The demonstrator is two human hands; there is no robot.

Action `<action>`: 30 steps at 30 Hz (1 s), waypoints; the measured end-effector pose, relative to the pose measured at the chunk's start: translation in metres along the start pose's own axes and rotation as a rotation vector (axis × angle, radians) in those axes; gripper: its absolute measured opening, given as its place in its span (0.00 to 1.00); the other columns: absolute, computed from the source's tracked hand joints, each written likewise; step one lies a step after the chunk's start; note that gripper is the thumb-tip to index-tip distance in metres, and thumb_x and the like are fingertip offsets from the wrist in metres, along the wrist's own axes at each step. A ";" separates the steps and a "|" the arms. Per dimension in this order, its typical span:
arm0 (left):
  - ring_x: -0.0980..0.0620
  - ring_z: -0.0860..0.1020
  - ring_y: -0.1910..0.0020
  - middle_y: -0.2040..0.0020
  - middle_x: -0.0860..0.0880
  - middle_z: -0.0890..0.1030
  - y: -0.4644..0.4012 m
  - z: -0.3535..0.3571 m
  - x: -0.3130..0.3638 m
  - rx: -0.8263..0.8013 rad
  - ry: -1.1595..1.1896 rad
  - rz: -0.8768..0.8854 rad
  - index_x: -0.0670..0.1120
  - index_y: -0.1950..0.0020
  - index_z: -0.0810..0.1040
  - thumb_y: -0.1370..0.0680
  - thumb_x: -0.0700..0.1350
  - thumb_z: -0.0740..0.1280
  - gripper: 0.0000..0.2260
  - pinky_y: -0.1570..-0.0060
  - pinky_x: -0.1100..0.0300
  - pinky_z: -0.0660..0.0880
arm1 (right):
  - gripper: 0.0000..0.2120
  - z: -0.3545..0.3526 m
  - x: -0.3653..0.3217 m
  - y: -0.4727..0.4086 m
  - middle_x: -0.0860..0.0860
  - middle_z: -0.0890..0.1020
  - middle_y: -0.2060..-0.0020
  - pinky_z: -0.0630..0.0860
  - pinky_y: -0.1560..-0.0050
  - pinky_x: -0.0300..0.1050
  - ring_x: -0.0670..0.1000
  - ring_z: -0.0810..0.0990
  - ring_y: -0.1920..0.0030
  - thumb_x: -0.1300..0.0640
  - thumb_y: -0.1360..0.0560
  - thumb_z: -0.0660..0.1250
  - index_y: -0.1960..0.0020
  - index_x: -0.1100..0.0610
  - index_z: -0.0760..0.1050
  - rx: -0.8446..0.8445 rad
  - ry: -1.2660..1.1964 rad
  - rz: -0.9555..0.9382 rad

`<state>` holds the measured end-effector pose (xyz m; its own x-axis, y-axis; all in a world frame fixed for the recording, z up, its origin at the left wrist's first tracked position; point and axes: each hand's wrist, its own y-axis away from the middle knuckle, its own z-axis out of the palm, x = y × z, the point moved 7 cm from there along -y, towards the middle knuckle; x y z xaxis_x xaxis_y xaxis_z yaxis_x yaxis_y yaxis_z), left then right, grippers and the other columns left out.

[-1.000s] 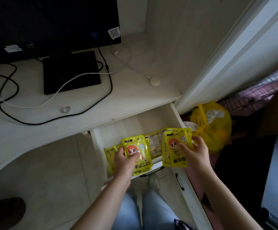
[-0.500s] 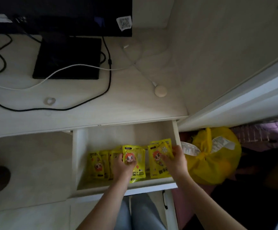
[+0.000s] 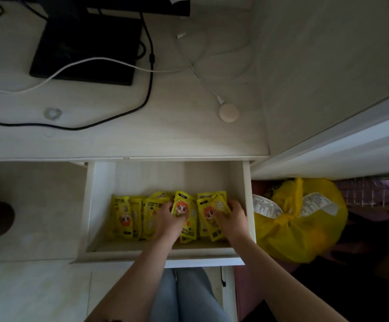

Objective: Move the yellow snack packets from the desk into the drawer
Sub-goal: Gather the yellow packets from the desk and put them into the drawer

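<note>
Both grips hold yellow snack packets inside the open drawer [image 3: 246, 205], the left hand [image 3: 169, 220] pinching 1 packet [image 3: 185, 214], the right hand [image 3: 231, 217] clasping another [image 3: 210, 216], seemingly to lay them beside the row [image 3: 130, 217] already there.

Both forearms are bare from wrist to the frame's lower edge, with no sleeve showing. The left hand [image 3: 169, 223] and the right hand [image 3: 233, 219] carry no ring, watch or bracelet that can be made out. Light blue jeans [image 3: 188, 296] cover the legs, a seam of shadow running between the two thighs.
</note>
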<state>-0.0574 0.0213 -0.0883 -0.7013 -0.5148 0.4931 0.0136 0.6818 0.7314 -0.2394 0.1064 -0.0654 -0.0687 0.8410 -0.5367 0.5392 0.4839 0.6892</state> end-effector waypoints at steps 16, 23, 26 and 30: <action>0.51 0.77 0.56 0.53 0.48 0.81 0.046 -0.080 0.003 0.235 -0.231 0.151 0.45 0.50 0.77 0.23 0.41 0.68 0.04 0.57 0.58 0.72 | 0.22 -0.014 -0.040 0.034 0.59 0.76 0.40 0.73 0.49 0.46 0.60 0.77 0.41 0.59 0.24 0.64 0.32 0.60 0.64 -0.129 0.408 -0.152; 0.45 0.82 0.49 0.48 0.45 0.84 0.089 -0.130 -0.012 0.351 -0.119 0.206 0.44 0.45 0.78 0.23 0.41 0.68 0.08 0.53 0.56 0.76 | 0.19 0.005 -0.096 0.075 0.57 0.79 0.40 0.76 0.48 0.44 0.57 0.80 0.44 0.60 0.22 0.61 0.32 0.58 0.67 -0.195 0.522 -0.433; 0.45 0.82 0.49 0.49 0.44 0.84 0.106 -0.149 -0.025 0.379 -0.090 0.249 0.42 0.44 0.78 0.22 0.41 0.67 0.08 0.53 0.59 0.73 | 0.17 0.030 -0.115 0.093 0.58 0.79 0.41 0.76 0.43 0.49 0.59 0.78 0.41 0.59 0.23 0.61 0.34 0.59 0.68 -0.228 0.628 -0.514; 0.48 0.79 0.52 0.50 0.47 0.82 0.127 -0.175 -0.055 0.399 -0.038 0.217 0.45 0.41 0.75 0.21 0.42 0.64 0.09 0.53 0.56 0.76 | 0.18 0.073 -0.136 0.125 0.58 0.76 0.40 0.75 0.44 0.51 0.60 0.76 0.40 0.59 0.23 0.59 0.34 0.58 0.67 -0.257 0.738 -0.624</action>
<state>0.1070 0.0454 0.0601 -0.7382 -0.3238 0.5918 -0.1077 0.9226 0.3705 -0.1018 0.0348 0.0581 -0.8286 0.3158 -0.4622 0.0367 0.8545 0.5182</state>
